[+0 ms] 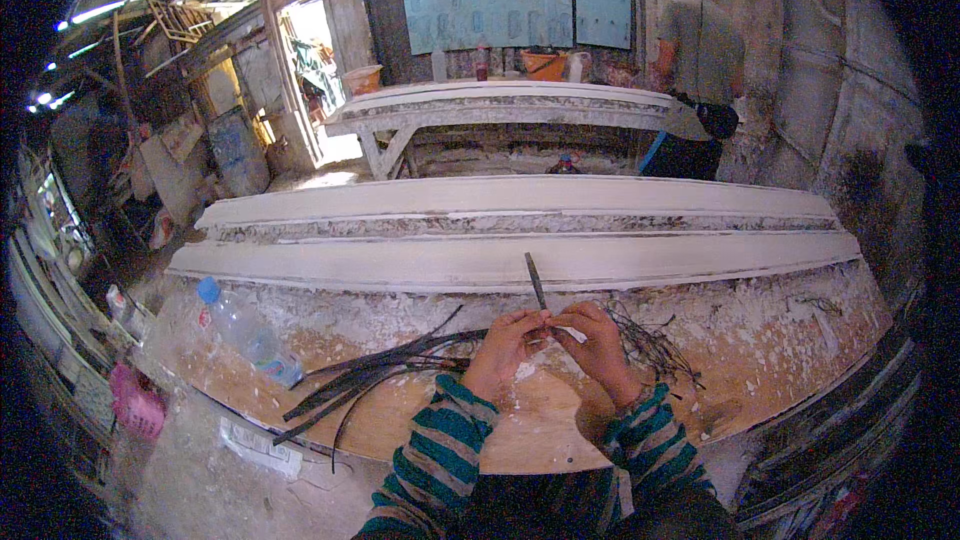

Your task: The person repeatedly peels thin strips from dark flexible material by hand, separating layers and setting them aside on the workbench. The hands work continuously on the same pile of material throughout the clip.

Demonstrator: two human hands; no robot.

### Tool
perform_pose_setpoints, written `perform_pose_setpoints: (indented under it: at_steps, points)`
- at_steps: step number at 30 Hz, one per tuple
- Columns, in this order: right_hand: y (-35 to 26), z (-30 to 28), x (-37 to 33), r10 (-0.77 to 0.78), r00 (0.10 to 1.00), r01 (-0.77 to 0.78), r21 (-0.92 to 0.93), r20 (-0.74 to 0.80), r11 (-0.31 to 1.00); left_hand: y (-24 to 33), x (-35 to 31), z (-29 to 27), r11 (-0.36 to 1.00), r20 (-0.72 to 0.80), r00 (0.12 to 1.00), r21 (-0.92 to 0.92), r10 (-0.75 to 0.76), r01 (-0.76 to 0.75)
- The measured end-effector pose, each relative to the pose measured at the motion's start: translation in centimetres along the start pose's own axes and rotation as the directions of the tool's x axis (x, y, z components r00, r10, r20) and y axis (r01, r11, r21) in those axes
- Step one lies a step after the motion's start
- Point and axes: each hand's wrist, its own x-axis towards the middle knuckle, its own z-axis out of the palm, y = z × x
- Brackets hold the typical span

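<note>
Left hand (505, 350) and right hand (598, 345) in close fingertip pinches on a narrow dark strip (535, 278) — held over the tabletop (385, 422), inward from its near edge — apparently working one end (exact fingering unclear), next move likely needing steady pinch.

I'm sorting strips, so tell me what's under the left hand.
Black strips on the wooden tabletop run out of sight under the left hand; how far they continue is covered.
</note>
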Motion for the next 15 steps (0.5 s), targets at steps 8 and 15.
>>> perform_pose_setpoints:
  at_steps: [8, 15]
  points:
    - [0.2, 0.2, -0.1, -0.003, 0.999, 0.003, 0.009, -0.038, 1.000, -0.3, 0.2, 0.4, 0.936, -0.004, 0.980, 0.298, 0.198, -0.188]
    - [-0.4, 0.7, -0.3, 0.432, 0.901, -0.414, 0.369, 0.036, 0.832, 0.6, 0.0, 1.3, 0.990, -0.191, 0.977, -0.117, -0.095, 0.073]
